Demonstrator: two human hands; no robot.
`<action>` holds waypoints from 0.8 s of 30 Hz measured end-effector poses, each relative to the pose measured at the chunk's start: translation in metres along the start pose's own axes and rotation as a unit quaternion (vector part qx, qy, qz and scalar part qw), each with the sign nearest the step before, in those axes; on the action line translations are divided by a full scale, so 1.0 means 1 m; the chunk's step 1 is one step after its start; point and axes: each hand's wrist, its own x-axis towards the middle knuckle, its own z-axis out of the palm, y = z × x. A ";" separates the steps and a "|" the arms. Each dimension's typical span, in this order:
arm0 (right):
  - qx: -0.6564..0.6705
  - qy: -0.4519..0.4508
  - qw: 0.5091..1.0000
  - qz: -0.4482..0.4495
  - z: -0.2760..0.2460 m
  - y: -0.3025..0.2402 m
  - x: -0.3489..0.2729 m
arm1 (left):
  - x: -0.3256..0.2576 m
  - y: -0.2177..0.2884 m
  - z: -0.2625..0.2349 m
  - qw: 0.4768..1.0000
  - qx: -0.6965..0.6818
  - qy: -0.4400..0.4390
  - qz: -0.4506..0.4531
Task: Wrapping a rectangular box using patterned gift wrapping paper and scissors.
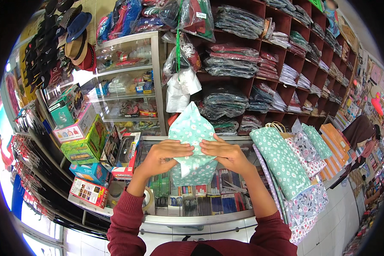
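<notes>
From the head camera, both hands rest on a mint-green floral paper bag that lies on the glass tabletop in front of the person. The left hand presses its flat, spread fingers onto the left half of the bag, and the right hand presses the right half in the same way; the fingertips of the two hands almost meet at the bag's middle, neither hand closed around anything. The bag's upper end rises to a folded point above the hands. Just to the right, a stack of floral gift bags in green and grey leans across the tabletop's edge. To the left sit coloured cardboard boxes, and a roll of tape lies beside the left forearm. Behind, dark shelves hold wrapped clothing.
</notes>
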 end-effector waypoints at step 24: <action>0.052 0.015 0.998 0.018 -0.005 0.006 -0.006 | -0.016 -0.015 -0.018 0.998 -0.032 -0.049 -0.022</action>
